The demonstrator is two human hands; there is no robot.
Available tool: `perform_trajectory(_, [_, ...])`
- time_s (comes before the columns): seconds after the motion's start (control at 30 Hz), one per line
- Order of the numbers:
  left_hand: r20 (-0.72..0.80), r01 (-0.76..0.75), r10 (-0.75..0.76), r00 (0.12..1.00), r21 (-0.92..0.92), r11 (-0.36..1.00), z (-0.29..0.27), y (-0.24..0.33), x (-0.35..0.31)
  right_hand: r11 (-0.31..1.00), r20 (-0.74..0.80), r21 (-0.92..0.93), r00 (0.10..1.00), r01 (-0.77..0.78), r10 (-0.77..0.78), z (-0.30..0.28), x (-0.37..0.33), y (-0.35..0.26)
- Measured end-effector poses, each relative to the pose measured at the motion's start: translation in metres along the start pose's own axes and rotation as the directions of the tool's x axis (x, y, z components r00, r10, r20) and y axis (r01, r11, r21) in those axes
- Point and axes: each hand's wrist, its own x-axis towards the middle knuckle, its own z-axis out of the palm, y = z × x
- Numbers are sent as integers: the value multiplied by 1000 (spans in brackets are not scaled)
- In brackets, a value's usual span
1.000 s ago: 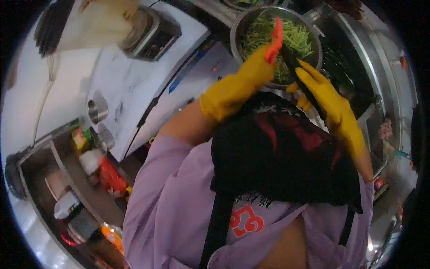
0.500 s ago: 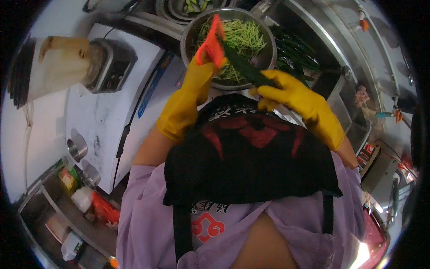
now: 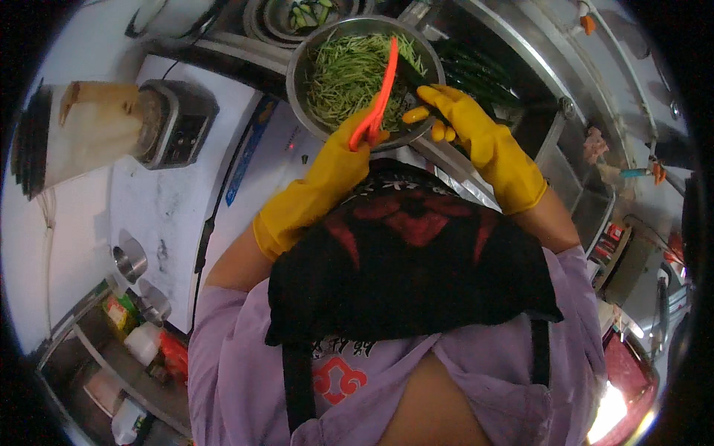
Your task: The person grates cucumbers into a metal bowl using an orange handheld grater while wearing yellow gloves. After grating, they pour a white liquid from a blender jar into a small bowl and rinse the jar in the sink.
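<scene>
Bowl [image 3: 295, 93] of round, bright metal, set in front of the wearer, heaped with pale green shreds [image 3: 343, 78]. The left hand [image 3: 343, 145], in a yellow glove, is closed around the lower end of an orange hand tool [image 3: 385, 93], whose narrow side faces the camera above the shreds. The right hand [image 3: 467, 120], likewise gloved, is curled around a dark green vegetable [image 3: 408, 73], apparently a cucumber; its far end lies over the bowl, just beside the tool, though whether the two touch cannot be told. For sound work, the tool is best held firm at a constant angle while the vegetable's face meets it evenly, strokes kept over the bowl and fingertips well back from the working edge. Materials: the gloves look like smooth rubber, wrinkled at the wrist; the tool has the even colour of moulded plastic; the shreds are thin, limp-looking and tangled, against the vegetable's dark skin. To the right of the bowl, more long green vegetables [image 3: 476, 74] lie glossy, seemingly wet, in a metal sink [image 3: 565, 80].
</scene>
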Motion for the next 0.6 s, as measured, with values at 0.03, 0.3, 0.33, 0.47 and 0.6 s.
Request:
perform_trajectory(0.03, [-15, 118, -119, 993, -51, 992, -4, -1, 12, 999, -18, -53, 1000, 5, -5, 11, -10, -5])
perform_trajectory(0.3, [-68, 35, -36, 997, -19, 999, 1, 0, 12, 991, 62, -50, 991, 123, -120, 12, -1, -12])
perform_trajectory(0.33, [-95, 54, -52, 994, 24, 998, -4, -6, 15, 971, 107, -137, 978, 195, -181, 28, -17, -15])
perform_trajectory(0.47, [4, 56, -55, 998, -8, 998, -5, -14, -2, 972, 83, -144, 981, 185, -175, 29, -8, -10])
perform_trajectory(0.6, [1, 96, -96, 995, -62, 993, -12, -6, 12, 985, 91, -146, 993, 94, -81, 29, -2, -11])
